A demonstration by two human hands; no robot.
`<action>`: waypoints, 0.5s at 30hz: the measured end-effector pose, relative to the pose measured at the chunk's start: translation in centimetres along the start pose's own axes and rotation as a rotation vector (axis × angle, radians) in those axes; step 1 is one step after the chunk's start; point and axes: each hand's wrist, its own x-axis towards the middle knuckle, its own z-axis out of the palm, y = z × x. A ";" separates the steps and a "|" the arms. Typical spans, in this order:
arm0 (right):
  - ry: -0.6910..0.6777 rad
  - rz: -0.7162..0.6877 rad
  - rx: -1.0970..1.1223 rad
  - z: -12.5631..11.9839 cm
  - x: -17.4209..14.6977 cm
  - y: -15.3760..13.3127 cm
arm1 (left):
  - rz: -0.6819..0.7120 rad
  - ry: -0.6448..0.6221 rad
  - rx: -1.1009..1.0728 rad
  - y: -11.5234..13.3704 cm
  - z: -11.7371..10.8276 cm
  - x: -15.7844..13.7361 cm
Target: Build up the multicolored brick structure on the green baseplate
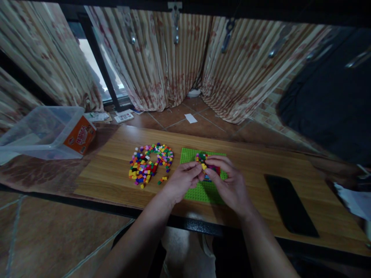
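Note:
My left hand (185, 178) and my right hand (232, 181) meet above a green studded baseplate (197, 195). Between their fingertips is a small yellow toy brick (204, 166), with both hands closed in a pinch on it. Coloured bricks (201, 156) in green, red and white show just beyond the fingers. More bricks, magenta and blue, are partly covered by my right hand, so I cannot tell how they are joined. Left of the plate, a loose pile of many-coloured bricks (150, 164) is spread on the wooden tabletop (113, 166).
A black phone-like slab (290, 204) lies on the table at the right. At the far left stands a clear plastic bin (43, 150) with an orange label. Striped curtains (162, 61) hang behind the table, and a white paper (190, 118) lies on the tiled floor.

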 end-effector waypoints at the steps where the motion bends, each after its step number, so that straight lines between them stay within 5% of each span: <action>1: -0.018 0.009 0.023 0.0 0.0 0.0 | 0.000 -0.019 0.009 0.0 0.0 0.0; 9: -0.088 0.047 0.113 -0.3 0.1 0.1 | 0.030 -0.072 0.103 -0.1 0.1 -0.1; 15: -0.042 0.059 -0.098 -1.0 -0.3 2.3 | 0.097 0.077 0.317 -0.1 0.0 0.1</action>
